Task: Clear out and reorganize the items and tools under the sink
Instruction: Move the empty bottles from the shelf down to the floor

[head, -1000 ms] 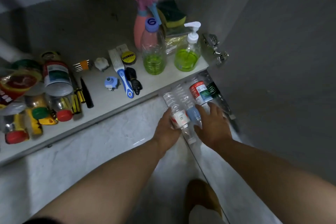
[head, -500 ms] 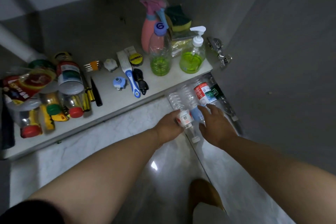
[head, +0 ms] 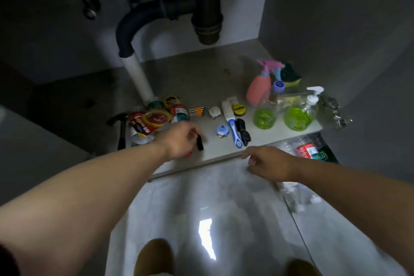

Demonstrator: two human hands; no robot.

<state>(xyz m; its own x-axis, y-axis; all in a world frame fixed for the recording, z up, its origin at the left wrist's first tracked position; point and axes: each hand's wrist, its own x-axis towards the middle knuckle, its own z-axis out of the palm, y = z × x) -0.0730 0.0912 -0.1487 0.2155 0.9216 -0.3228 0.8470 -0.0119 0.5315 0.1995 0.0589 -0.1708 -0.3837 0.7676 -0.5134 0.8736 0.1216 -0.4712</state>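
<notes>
Hovering over the shelf (head: 215, 144), the left hand (head: 179, 141) is curling at a black tool (head: 199, 143), grasp unclear; the right hand (head: 267, 163) is hanging relaxed, empty, nearer.

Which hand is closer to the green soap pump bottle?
Right. The right hand hovers in front of the pump bottle, slightly left; the left hand is much farther left.

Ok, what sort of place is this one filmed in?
Most likely the cupboard under a kitchen sink: a black drain pipe hangs above the shelf, which holds a pump soap bottle and a pink spray bottle.
</notes>
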